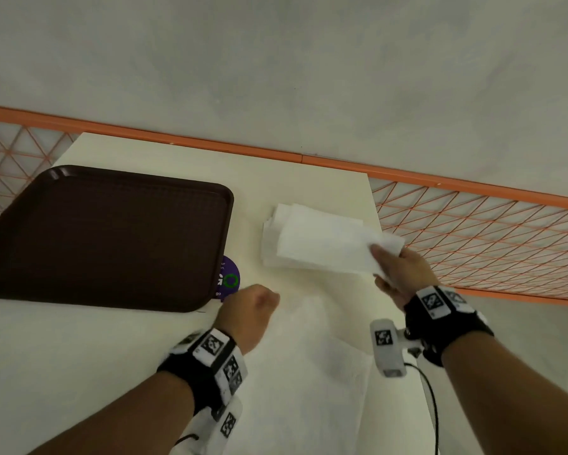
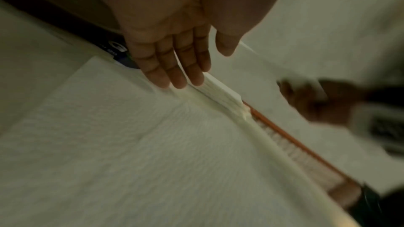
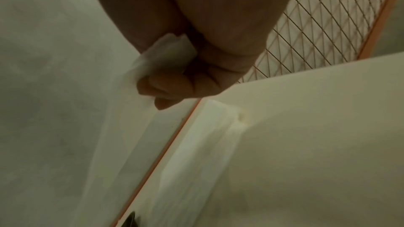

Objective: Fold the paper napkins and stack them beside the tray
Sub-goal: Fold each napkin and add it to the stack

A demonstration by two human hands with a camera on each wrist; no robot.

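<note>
Holding a folded white paper napkin (image 1: 328,243) by its near right corner, the right hand (image 1: 404,272) has its fingers and thumb pinched shut on the paper, and the right wrist view shows the corner bunched inside that grip. The napkin stretches away from this hand toward the far left, its long axis slanting across the pale desk (image 1: 190,159), and its free end lies over a low stack of white folded napkins (image 1: 271,238). That stack sits straight ahead of the left hand and just to the right of the dark brown plastic tray (image 1: 105,238), near it but not touching.

The left hand (image 1: 253,315) holds nothing. Its fingers (image 2: 174,68) are straight and close together, lying over a large unfolded white paper napkin (image 1: 325,382) spread on the desk between the two forearms. Whether the fingertips press the sheet I cannot tell.

A purple round sticker (image 1: 229,279) peeks out from under the tray's near right corner, just beyond the left hand.

The right hand is plainly the nearer one to the stack, so setting this napkin square on top looks like its job, needing only a short lowering to the left.
</note>
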